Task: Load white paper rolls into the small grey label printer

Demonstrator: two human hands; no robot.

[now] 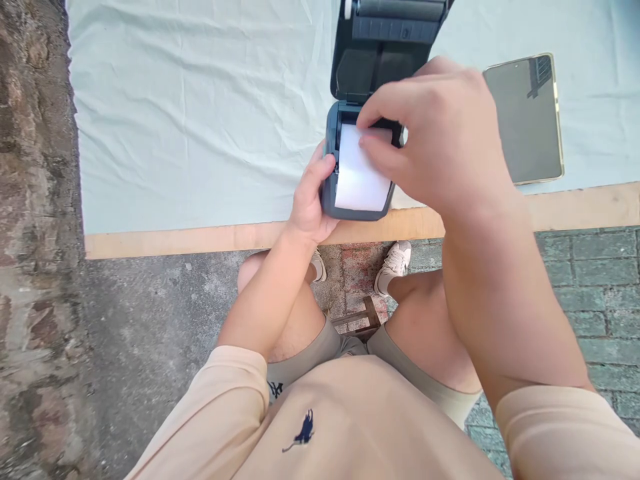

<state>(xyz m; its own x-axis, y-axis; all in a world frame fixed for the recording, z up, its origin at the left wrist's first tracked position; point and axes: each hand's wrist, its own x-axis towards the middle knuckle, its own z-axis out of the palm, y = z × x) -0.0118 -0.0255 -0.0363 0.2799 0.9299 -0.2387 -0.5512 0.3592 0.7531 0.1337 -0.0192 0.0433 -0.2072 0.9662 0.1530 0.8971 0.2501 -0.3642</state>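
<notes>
A dark portable thermal printer (pixel 330 197) has its lid (pixel 383 63) swung up and back. White paper (pixel 363 177) lies in its open compartment. My left hand (pixel 314 197) grips the printer's body from the left, with the thumb on its side edge. Over the compartment, my right hand (pixel 443 127) is bent into a pinch, thumb and index fingertips at the paper's far end. Its other fingers are curled and partly hidden. The printer is held above the table's front edge.
A tablet or large phone (pixel 527 123) with a dark screen lies to the right on the pale cloth (pixel 200 120). The table's wooden edge (pixel 200 241) runs in front of my knees. A rough stone wall (pixel 37 267) stands at the left.
</notes>
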